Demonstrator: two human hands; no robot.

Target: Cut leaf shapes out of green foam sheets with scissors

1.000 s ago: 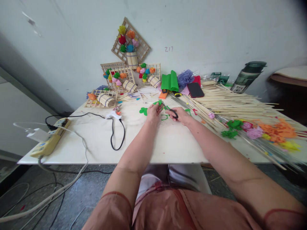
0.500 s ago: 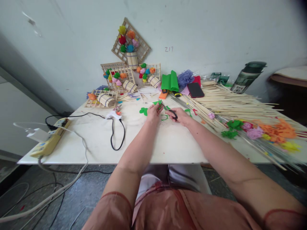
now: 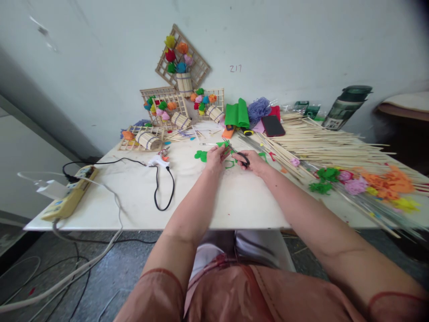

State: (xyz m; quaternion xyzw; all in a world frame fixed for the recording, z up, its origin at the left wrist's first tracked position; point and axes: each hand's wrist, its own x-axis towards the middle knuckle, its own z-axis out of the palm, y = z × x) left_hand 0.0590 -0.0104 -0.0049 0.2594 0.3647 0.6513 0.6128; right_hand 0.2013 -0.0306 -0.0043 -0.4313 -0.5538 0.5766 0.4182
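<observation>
Pale wall behind, white desk [image 3: 234, 201] below it, crowded along the back and right. Near the middle of the desk, left hand [image 3: 215, 157] with fingers pinched on a small green cut-out [image 3: 224, 148]. Just beside it, right hand [image 3: 252, 162] with fingers through the black handles of scissors [image 3: 238, 154], blades angled up-left to the cut-out; whether blades are apart or together, too small to tell. Another green shape [image 3: 200, 155] flat on the desk left of the hands. White glue gun [image 3: 158, 162] with black cord further left. Bamboo sticks [image 3: 318, 145] heaped right; paper flowers [image 3: 375, 183] near them. Red phone [image 3: 273, 125] at the back.
</observation>
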